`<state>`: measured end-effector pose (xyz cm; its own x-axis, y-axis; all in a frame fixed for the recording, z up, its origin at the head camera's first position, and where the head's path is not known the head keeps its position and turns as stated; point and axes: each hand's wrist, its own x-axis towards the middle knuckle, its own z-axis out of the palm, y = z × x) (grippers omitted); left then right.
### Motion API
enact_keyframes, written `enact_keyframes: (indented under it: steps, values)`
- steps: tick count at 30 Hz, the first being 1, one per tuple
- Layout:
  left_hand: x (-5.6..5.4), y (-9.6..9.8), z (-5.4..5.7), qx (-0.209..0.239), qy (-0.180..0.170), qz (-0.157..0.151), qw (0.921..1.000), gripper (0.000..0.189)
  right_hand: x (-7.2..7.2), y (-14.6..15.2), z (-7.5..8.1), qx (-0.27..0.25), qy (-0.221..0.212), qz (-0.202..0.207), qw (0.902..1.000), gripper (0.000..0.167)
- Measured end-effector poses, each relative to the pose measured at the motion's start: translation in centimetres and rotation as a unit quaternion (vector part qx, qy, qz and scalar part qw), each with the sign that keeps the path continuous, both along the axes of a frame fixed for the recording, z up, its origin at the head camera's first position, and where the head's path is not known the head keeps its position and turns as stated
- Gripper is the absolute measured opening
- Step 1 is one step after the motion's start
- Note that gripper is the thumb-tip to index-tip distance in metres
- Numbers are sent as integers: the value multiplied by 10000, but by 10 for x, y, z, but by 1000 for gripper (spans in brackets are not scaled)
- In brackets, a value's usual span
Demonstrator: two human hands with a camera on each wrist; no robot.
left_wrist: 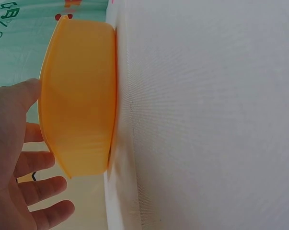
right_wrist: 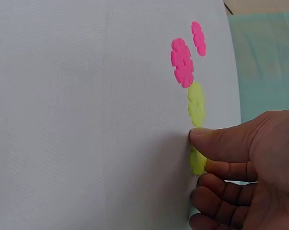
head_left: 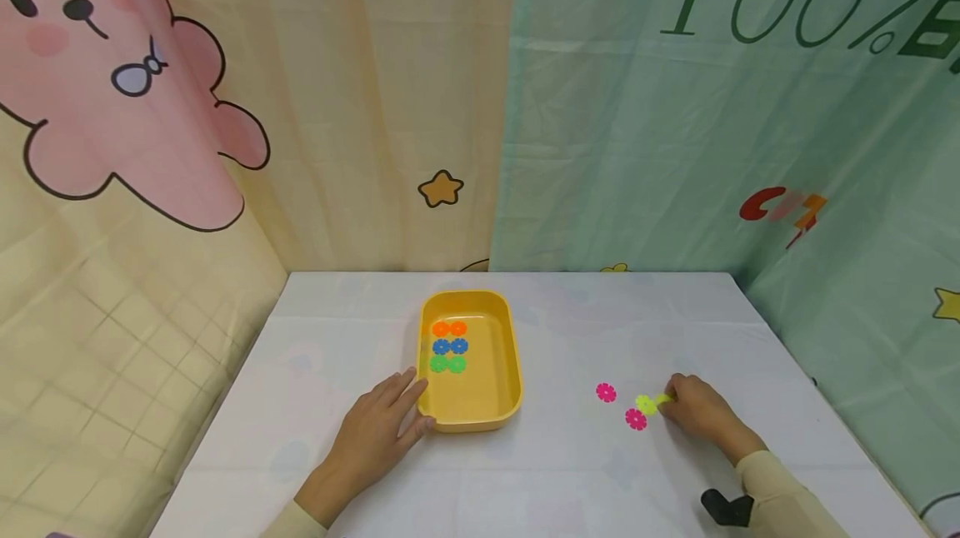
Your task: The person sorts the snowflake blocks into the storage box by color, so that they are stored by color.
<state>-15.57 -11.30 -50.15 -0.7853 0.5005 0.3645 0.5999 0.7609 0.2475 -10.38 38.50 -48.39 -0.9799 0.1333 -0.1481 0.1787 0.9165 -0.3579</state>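
Note:
My left hand (head_left: pixel 375 435) rests at the left front edge of a yellow tray (head_left: pixel 487 380), fingers fairly straight and spread, thumb and fingertips touching its rim. Inside the tray's left half lie a pair of orange snowflake discs (head_left: pixel 441 328), a pair of blue discs (head_left: pixel 442 346) and a pair of green discs (head_left: pixel 438 364), stacked in rows. To the right, my right hand (head_left: pixel 703 413) pinches a yellow snowflake disc (right_wrist: pixel 198 164) between thumb and fingers, partly covering it. Beside it is another yellow disc (head_left: pixel 645 405). Two pink discs (head_left: pixel 606 392) lie just left of these on the table.
A white cloth covers the table (head_left: pixel 562 471). Printed curtains (head_left: pixel 420 105) hang behind it and along both sides. Near the right sleeve a black object (head_left: pixel 726 509) shows, its kind unclear.

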Motion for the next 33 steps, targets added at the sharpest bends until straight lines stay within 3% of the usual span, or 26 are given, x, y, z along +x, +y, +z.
enact_keyframes:
  steps: [4,9,12,19,23,33]
  values:
    - [1,0,0,-15,-25,0,10000,61,2,-1,1,-183,-138,-203,9995,19]
    - [1,0,0,-26,19,-15,10000,61,5,0,1,-562,3,-535,9970,13]
    - [1,0,0,-27,55,-25,10000,60,6,1,1,-1073,36,-751,9914,8]
    - [1,0,2,-40,17,-16,10000,61,8,5,4,-2655,-296,-1109,9572,15]
    - [1,0,3,-31,-35,-9,10000,61,7,8,7,-3215,-382,-1188,9387,21]
    - [0,0,3,-45,-122,34,9999,62,-3,2,19,-4138,-230,-943,9052,32]
